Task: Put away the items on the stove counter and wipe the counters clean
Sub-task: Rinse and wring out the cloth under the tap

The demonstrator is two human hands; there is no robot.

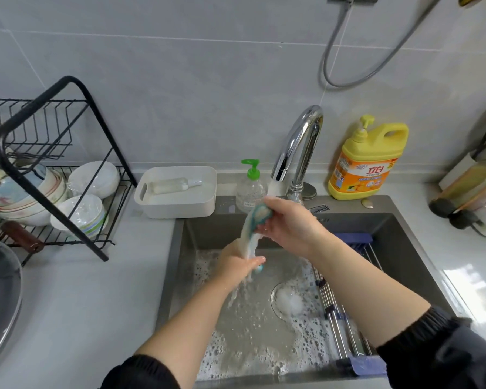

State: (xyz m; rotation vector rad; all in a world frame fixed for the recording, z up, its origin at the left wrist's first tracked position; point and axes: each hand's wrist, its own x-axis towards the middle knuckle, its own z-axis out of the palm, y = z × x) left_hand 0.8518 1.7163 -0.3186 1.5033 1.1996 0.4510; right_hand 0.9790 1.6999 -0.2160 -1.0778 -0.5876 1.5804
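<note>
Two hands meet over the sink (404, 248), both forearms reaching in from its near edge, dark sleeves bunched near the elbows. The right hand (288, 224) is higher, just under the faucet (298, 141) spout, its grip closed round the top of a white, teal-edged cloth (250, 234). The left hand (237, 262) sits lower, its grip curled round the cloth's hanging end, water streaming off into the sudsy basin. The sink walls stand well apart from both hands. A roll-up rack (337, 318) lies along the basin's right side, under the right forearm. A dish rack (68, 164) stands on the pale surface (82, 290) well to the left.
</note>
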